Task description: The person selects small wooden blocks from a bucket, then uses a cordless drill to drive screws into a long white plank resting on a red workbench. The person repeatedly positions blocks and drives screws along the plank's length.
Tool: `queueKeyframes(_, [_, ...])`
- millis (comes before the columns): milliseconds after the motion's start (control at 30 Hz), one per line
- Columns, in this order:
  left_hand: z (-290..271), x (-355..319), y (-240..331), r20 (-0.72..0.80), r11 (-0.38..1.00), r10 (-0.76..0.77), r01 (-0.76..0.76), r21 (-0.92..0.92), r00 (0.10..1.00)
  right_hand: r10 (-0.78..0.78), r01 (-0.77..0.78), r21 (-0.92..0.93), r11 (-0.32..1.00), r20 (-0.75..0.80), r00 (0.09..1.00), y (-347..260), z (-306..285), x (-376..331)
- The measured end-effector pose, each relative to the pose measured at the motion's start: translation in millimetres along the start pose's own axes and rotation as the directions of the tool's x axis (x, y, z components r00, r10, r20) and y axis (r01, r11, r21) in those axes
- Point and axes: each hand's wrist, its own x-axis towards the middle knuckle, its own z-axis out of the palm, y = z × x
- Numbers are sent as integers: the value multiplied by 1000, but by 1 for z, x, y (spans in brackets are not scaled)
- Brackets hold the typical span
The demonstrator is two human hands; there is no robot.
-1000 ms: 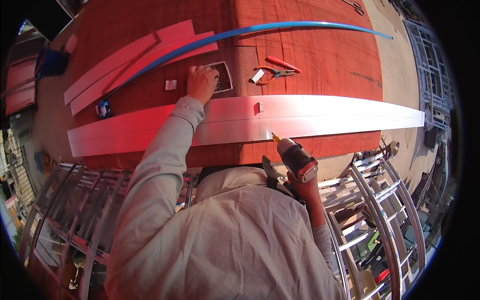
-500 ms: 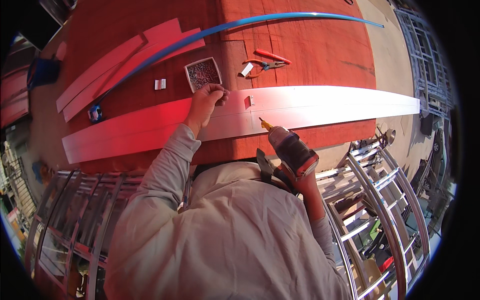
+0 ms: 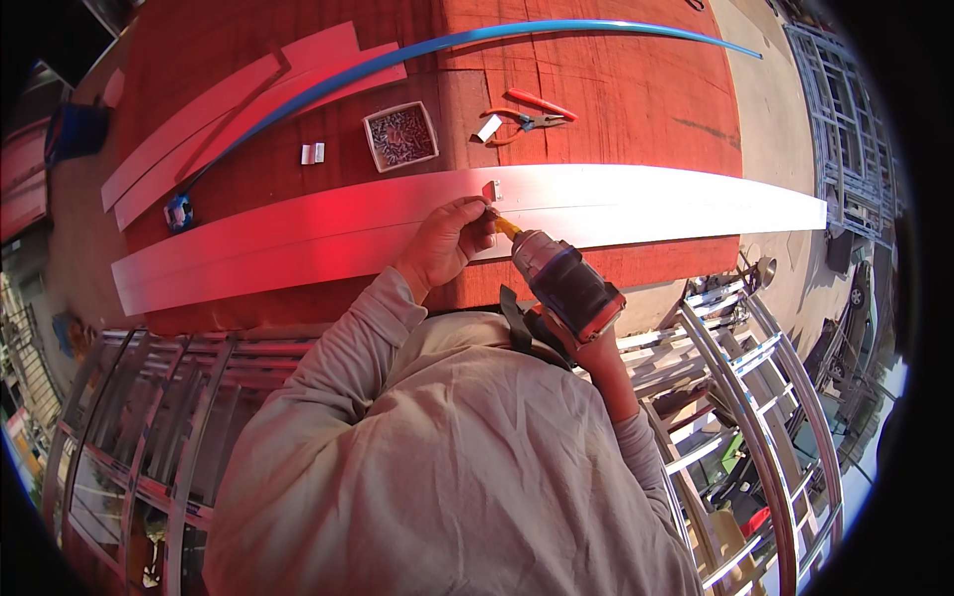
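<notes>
Beneath the drill, the right hand is partly hidden.

Sunlit floor beyond red-covered table

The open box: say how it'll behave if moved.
The box would likely slide rather than tip, looking shallow and wide. It's probably heavy for its size, given the metal pieces inside, and may spill if tilted, being open-topped.

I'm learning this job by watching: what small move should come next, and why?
Probably ease the drill toward the small bracket, left hand guiding: its fingers are at the drill's tip, and the bracket lies beyond on the metal strip.
</notes>
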Motion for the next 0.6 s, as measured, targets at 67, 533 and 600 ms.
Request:
queueKeyframes(67, [-2,1,-1,11,1000,-22,22,-11,1000,31,-31,27,999,1,1000,-2,0,1])
queueKeyframes(533, [-17,24,-9,-129,950,-88,122,289,988,200,-202,15,979,71,977,36,3,16])
queueKeyframes(600, [-19,29,-16,-214,909,-24,111,401,977,241,-241,99,966,10,971,53,8,21])
